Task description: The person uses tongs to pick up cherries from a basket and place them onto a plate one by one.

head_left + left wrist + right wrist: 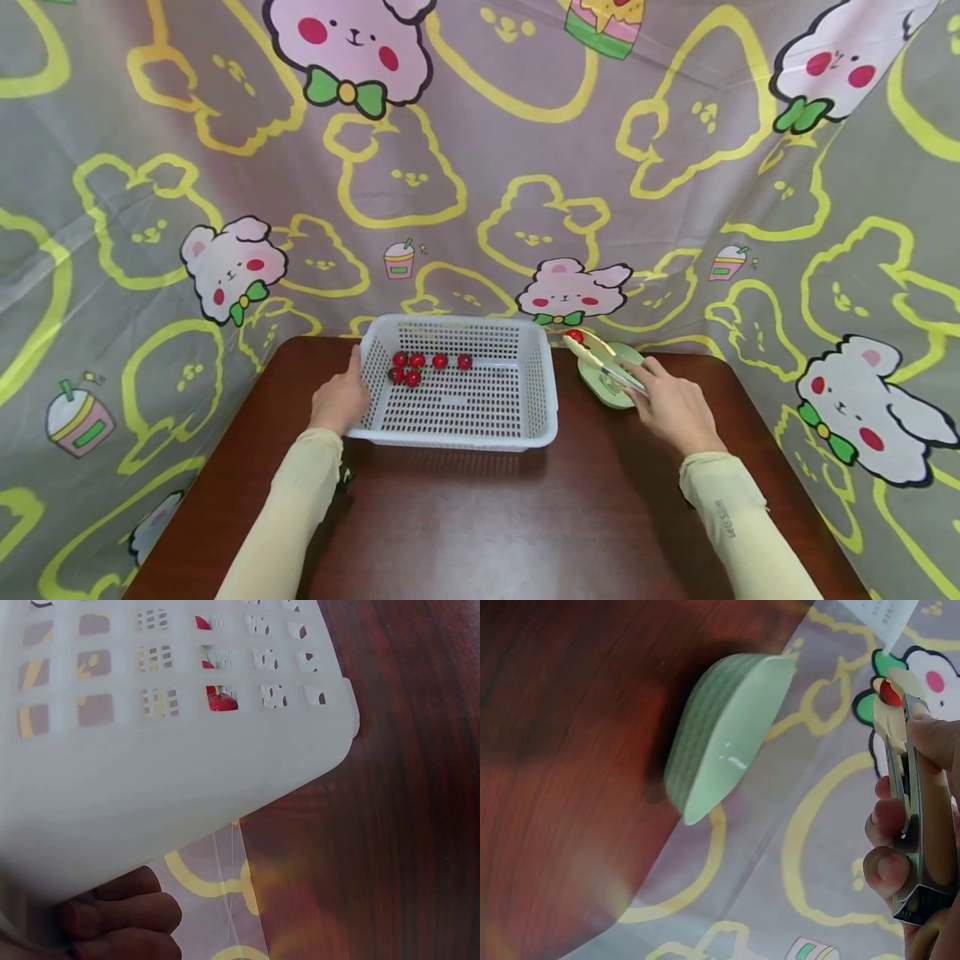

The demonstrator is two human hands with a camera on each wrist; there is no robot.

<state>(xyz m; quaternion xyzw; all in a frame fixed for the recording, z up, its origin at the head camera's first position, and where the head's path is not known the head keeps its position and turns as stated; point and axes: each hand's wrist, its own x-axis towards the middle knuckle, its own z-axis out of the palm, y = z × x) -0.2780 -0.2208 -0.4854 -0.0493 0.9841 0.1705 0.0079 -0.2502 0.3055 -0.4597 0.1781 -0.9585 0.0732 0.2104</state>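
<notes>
My left hand (341,400) grips the left rim of a white perforated plastic basket (457,440). In the left wrist view its curled fingers (131,919) show under the basket's rim. Several red cherries (439,361) lie in the left half of the basket, some with green stems. My right hand (675,404) holds metal tongs (934,810) with cream-coloured tips. Between those tips a single cherry (890,693) is pinched, held up near the basket's right side. Below the tongs stands a light green bowl (611,387), its inside partly covered by them in the head view.
The dark brown wooden table (450,525) carries the basket and bowl. A grey cloth (465,150) with yellow outlines and white cartoon bunnies hangs behind and on both sides. A small dark object (345,479) shows by the left wrist.
</notes>
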